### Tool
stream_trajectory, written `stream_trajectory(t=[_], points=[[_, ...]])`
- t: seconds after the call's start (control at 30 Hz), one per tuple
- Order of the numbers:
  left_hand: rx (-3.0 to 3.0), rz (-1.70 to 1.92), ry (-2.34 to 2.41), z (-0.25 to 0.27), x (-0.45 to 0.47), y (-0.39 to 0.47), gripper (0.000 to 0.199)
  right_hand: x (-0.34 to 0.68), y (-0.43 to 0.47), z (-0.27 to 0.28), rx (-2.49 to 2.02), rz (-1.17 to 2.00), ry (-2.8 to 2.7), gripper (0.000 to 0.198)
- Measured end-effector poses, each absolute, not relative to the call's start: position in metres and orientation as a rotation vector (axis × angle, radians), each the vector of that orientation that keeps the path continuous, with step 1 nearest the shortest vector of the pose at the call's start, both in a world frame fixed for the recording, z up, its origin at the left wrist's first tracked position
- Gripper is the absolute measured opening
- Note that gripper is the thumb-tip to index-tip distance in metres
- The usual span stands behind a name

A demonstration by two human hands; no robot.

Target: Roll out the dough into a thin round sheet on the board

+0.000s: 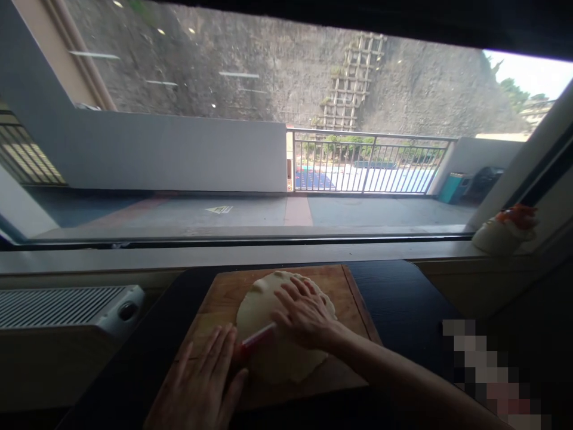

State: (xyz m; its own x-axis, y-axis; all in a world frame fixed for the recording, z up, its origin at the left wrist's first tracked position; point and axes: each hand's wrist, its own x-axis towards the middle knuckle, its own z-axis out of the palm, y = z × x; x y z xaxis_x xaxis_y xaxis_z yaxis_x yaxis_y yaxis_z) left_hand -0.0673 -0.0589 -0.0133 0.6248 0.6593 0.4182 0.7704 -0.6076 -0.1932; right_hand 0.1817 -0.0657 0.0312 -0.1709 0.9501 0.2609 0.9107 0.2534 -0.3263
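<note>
A wide, flat round of pale dough lies on a wooden board, its rim slightly wavy. Slantwise across it rests a rolling pin with a red part near its left end and a pale section; its far end is hidden beneath my right hand. My right hand lies over the pin and dough, fingers spread. Low at the board's left side, my left hand is stretched out flat beside the pin's red end. Whether it touches the pin I cannot tell.
The board sits on a dark table below a windowsill. A white radiator stands at the left. On the sill's right end is a white ornament with an orange top. A railing shows beyond the glass.
</note>
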Motion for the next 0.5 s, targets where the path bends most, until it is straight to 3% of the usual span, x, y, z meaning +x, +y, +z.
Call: stream_trajectory(t=[0.17, 0.4, 0.5], points=[[-2.455, -0.352, -1.411, 0.012, -0.052, -0.025, 0.055, 0.166, 0.015, 0.040, -1.816, 0.247, -2.045, 0.058], [-2.607, -0.471, -1.041, -0.015, -0.064, -0.082, 0.052, 0.189, -0.091, 0.029, -1.646, 0.174, -2.198, 0.055], [-2.594, -0.500, -1.067, -0.014, -0.061, -0.083, 0.050, 0.191, -0.089, 0.030, -1.625, 0.141, -2.243, 0.052]])
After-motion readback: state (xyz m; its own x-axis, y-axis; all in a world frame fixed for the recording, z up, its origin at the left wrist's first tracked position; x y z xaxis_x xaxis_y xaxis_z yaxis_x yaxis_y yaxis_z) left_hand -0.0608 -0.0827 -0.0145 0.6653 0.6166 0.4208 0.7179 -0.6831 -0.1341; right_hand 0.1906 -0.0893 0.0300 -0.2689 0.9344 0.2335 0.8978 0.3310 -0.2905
